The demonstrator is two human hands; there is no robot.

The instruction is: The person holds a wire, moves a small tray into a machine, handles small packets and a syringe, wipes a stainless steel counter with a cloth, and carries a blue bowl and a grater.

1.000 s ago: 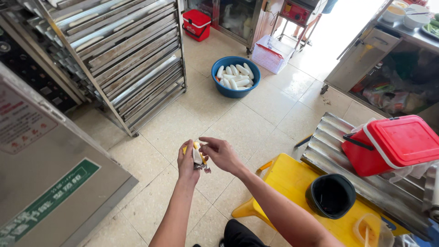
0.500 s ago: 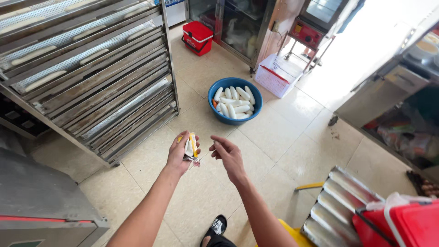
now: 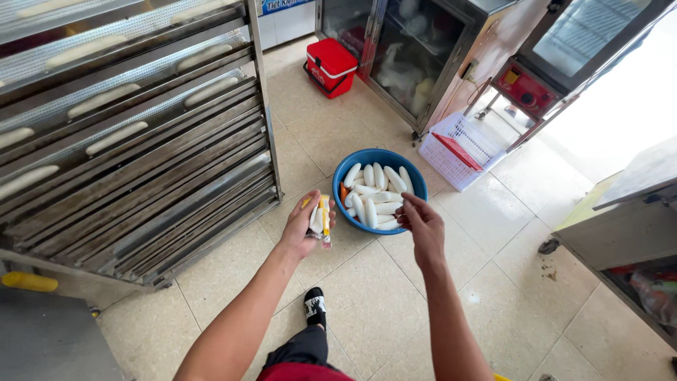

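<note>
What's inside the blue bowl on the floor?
The blue bowl holds a heap of long white peeled pieces, with something orange at its left edge. The pile hides whatever lies underneath.

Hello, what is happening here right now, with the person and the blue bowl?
A person stands on a tiled floor beside a tall rack of trays with long dough pieces. The left hand holds a small white and yellow tool, perhaps a peeler. The right hand reaches, empty, over the rim of a blue bowl on the floor, full of peeled white roots.
</note>
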